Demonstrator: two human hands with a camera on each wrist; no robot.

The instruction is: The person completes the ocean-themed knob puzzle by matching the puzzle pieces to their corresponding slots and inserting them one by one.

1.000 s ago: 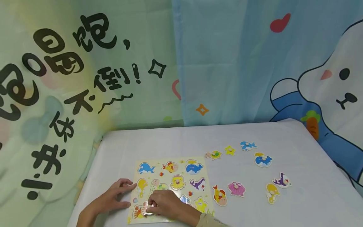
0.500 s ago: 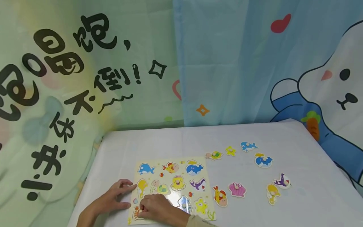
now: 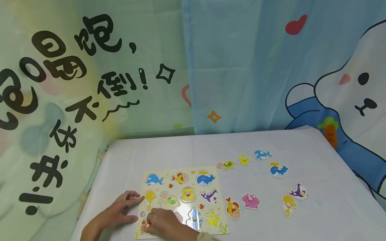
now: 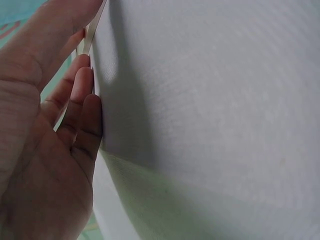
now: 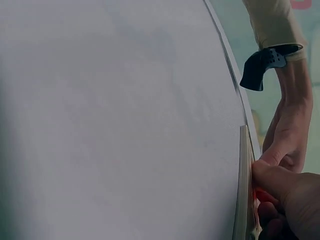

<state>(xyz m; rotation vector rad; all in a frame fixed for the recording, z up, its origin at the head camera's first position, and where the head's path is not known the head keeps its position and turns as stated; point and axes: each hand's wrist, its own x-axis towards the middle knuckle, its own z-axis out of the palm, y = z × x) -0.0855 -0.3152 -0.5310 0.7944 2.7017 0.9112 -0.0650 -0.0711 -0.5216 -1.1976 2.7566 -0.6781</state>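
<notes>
A pale yellow puzzle board (image 3: 218, 205) with sea-animal pictures lies at the front of the table. At its lower left corner my right hand (image 3: 166, 222) pinches an orange-red crab puzzle piece (image 3: 143, 227), mostly covered by the fingers. The right wrist view has my right hand (image 5: 295, 200) low against the board's edge (image 5: 242, 190), with a bit of red under the fingertips. My left hand (image 3: 116, 211) rests at the board's left edge, fingers extended and apart from the thumb. In the left wrist view, the left hand's (image 4: 50, 150) fingers are loosely bent, holding nothing.
Loose pieces lie right of the board: a turtle (image 3: 226, 165), a starfish (image 3: 244, 160), whales (image 3: 278, 170), a fish (image 3: 233, 208), a pink shell (image 3: 251, 201), a yellow seahorse (image 3: 289, 206) and a purple one (image 3: 298, 191). A printed curtain (image 3: 229, 67) hangs behind the table.
My right hand has moved left and settled over the crab picture; the shiny piece seen tilted in its fingers earlier is now mostly hidden. The left hand stays at the board's edge.
</notes>
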